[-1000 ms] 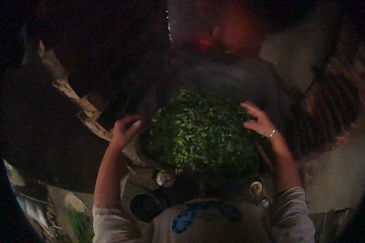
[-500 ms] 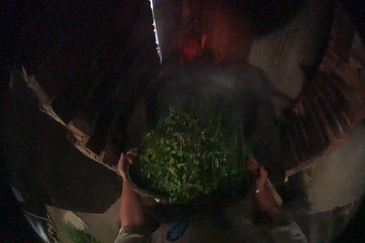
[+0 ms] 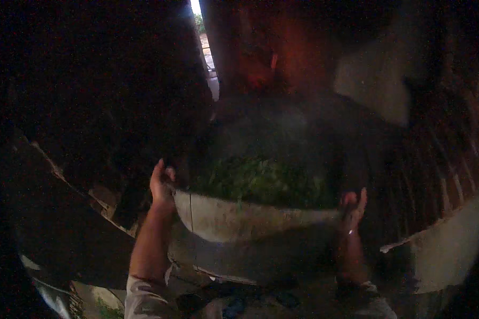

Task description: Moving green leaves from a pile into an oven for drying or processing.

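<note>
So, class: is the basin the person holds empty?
No, the basin, gripped at its sides by the left hand and right hand, is heaped with green leaves.

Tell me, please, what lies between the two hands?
In the head view, a wide basin heaped with green leaves spans the gap: the left hand is at its left rim, the right hand at its right rim.
</note>
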`<state>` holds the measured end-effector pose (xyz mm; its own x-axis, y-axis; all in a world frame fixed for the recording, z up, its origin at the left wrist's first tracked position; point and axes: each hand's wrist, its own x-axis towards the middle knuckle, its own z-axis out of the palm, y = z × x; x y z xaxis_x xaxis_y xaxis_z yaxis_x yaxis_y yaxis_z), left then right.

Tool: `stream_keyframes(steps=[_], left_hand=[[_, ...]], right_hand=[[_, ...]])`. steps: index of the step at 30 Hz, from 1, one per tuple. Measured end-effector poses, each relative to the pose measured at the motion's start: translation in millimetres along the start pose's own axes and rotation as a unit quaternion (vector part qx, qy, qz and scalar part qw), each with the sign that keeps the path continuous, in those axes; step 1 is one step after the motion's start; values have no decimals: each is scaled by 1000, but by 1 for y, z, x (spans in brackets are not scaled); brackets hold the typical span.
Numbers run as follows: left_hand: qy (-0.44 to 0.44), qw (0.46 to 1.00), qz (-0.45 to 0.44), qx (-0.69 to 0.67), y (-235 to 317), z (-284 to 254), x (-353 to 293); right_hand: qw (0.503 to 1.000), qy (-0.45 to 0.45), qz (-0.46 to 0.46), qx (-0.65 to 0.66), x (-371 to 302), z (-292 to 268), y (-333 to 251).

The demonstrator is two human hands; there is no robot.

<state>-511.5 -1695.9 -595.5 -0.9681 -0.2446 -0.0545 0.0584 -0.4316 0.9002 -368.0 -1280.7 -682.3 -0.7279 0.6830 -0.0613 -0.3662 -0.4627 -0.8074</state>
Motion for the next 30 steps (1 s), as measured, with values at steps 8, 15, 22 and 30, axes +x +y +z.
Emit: stream_keyframes(steps=[8,15,22,30], left_hand=[[-32,995,-46,84,32,-29,170],[-5,998,-23,50,49,-127,334],[-35,997,-61,22,195,-312,378],[-57,996,-63,-26,365,-685,474]], right_hand=[[968,-115,-74,-212,135,162,65],[960,-237,-37,-147,159,350,150],[958,-239,-72,-142,57,510,187],[929,-256,-107,-245,-309,752,274]])
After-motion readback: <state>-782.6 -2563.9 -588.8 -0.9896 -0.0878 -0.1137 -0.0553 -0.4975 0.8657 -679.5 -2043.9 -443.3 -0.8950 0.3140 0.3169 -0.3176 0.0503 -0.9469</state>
